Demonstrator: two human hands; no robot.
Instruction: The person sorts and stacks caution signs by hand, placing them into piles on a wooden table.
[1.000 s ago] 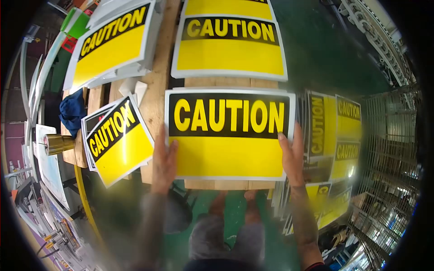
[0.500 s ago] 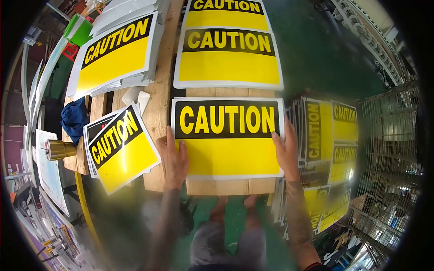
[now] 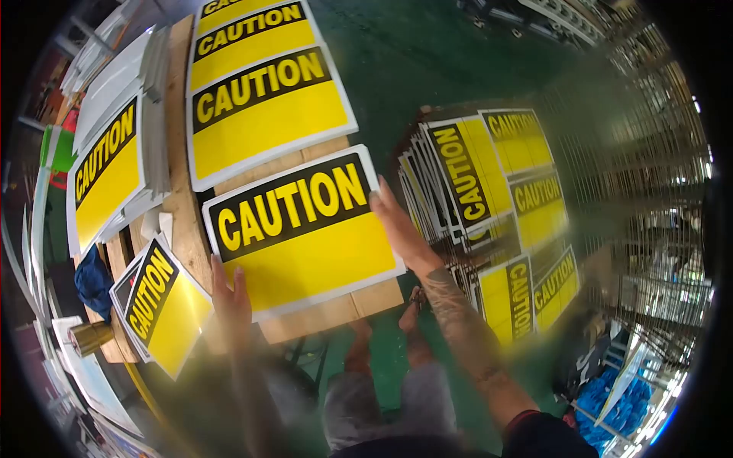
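Observation:
A yellow and black CAUTION sign (image 3: 305, 252) lies on the near end of a wooden pallet table (image 3: 336, 309). My left hand (image 3: 231, 294) rests at its lower left edge, thumb and fingers apart. Against the upper right edge is my right hand (image 3: 393, 217), its thumb over the border and its fingers stretched along the side. Neither hand is closed around the sign. Beyond it lie more CAUTION signs (image 3: 267, 107) in a row.
At the left are a stack of signs (image 3: 114, 172), tilted loose signs (image 3: 164, 305), a blue cloth (image 3: 93, 282) and a brass-coloured cylinder (image 3: 90, 336). Further sign stacks (image 3: 489, 179) stand at the right, beside wire racks (image 3: 634, 191).
The view has turned, so the table and signs appear tilted and shifted left. Both hands remain at the sides of the near sign.

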